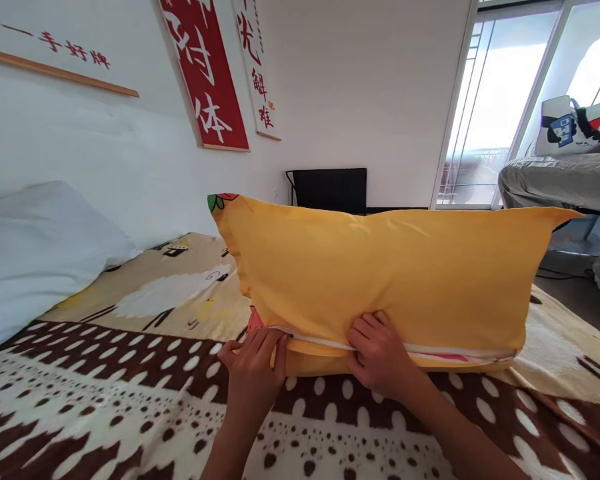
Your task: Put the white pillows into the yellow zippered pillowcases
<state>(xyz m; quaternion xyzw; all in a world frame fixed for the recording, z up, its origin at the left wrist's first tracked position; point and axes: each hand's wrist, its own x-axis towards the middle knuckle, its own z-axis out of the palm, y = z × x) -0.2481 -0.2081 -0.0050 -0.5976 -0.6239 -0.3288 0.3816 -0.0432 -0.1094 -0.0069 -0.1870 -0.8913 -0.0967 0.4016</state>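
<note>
A yellow pillow [390, 267] stands on its long side on the bed, its cover showing a bit of green and red print at the top left corner. Along the lower edge runs a white zipper [325, 343], with a small dark slider near its left end. My left hand [256, 357] is closed on the cover's edge at the zipper's left end, beside the slider. Farther right, my right hand [379, 352] grips the cover at the zipper line with curled fingers. Pale lining and a pink-red patch show along the zipper right of that hand.
A patterned blanket [165, 400] in brown, cream and beige covers the bed. To the left lies a white pillow [45, 247] against the wall. Behind stand a black panel [330, 191] and, at right, a plastic-wrapped mattress [555, 180] with a printed bag [563, 127] on it.
</note>
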